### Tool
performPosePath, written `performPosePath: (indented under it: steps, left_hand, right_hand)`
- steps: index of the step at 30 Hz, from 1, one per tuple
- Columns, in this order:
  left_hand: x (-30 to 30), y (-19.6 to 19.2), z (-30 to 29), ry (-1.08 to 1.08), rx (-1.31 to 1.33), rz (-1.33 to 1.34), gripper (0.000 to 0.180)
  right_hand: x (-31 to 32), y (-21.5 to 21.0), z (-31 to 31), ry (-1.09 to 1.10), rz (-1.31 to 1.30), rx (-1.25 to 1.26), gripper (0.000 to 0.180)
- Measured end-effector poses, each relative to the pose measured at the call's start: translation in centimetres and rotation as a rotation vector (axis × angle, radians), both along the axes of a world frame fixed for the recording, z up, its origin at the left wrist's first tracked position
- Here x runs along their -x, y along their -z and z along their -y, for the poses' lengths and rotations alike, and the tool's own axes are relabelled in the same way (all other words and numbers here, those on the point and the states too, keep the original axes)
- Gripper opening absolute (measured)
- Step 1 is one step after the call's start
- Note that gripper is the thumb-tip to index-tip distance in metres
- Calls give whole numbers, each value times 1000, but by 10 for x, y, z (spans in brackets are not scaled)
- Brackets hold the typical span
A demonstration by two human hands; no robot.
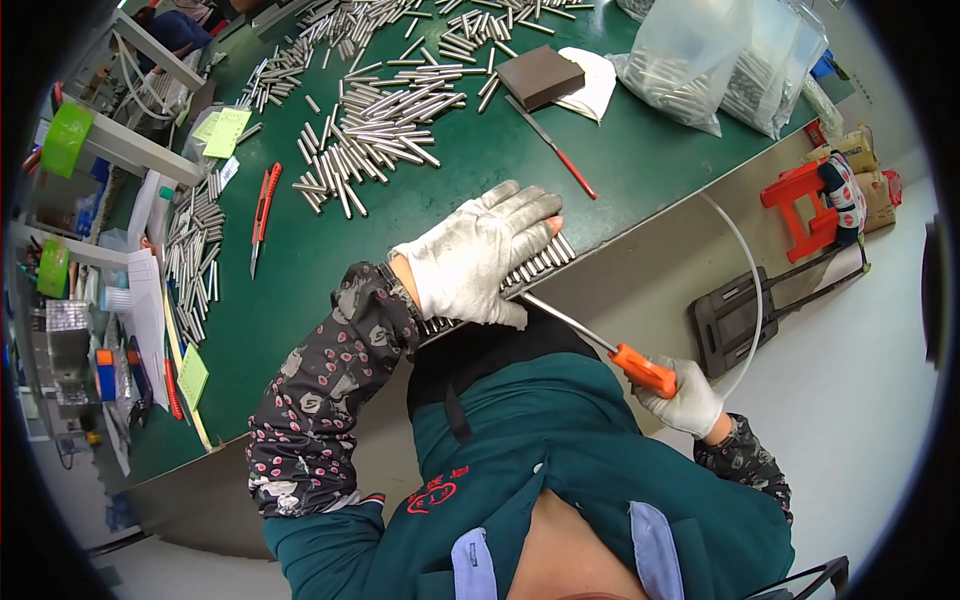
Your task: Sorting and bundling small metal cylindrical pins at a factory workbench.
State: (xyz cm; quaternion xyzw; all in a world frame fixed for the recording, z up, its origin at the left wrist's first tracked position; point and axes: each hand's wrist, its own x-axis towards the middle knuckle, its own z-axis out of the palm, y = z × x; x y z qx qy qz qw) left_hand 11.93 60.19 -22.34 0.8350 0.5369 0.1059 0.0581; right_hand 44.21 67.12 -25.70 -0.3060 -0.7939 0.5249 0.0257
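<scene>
From the head view, your left hand [483, 255] presses flat on a row of metal rods [540, 262] at the bench [620, 170] edge. They look stiff, smooth and rolling. Your right hand [685, 398] is closed around the file's orange handle [645, 370]; hold it there.

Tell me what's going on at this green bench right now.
A person in white work gloves is working at the edge of a green table. The left hand presses flat on a row of short silver metal rods lined up at the table's edge. The right hand grips the orange handle of a slim metal file, whose tip reaches the rods under the left hand. More loose rods, a brown rectangular block and clear plastic bags of rods lie further back.
</scene>
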Motion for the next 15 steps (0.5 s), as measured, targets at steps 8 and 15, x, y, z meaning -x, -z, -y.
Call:
performPosePath:
  steps: [8, 15]
  left_hand:
    - [1, 2, 1, 8, 9, 45, 92]
    - [15, -16, 18, 26, -80, 1, 105]
  right_hand:
    - [0, 7, 1, -30, -16, -46, 15]
    - [3, 6, 2, -75, -29, -33, 12]
